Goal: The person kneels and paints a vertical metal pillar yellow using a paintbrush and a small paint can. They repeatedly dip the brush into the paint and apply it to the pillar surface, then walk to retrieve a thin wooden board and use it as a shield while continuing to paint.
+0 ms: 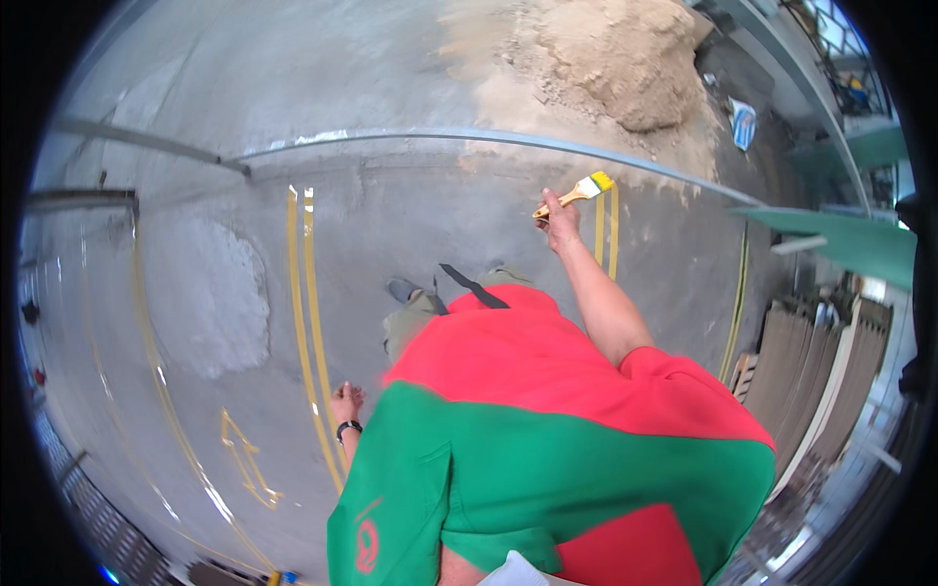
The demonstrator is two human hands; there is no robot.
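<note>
My right hand [562, 225] is closed round the wooden handle of a flat paintbrush [584, 189]. Its bristles are coated in yellow and point away to the right, above the far end of a pair of yellowish strips [614, 230] on the floor. Lower down, at my left side, my left hand [347, 402] hangs with loosely bent fingers and holds nothing I can see. A dark band circles that wrist. Beside this hand runs another pair of yellowish strips [311, 313], looking like masking tape.
A heap of sand [625, 63] lies at the far right behind a long metal rail [420, 134]. Stacked brown boards [796, 361] and a green panel [850, 244] stand at the right. To the left are a pale floor patch [220, 298] and a taped arrow outline [244, 454].
</note>
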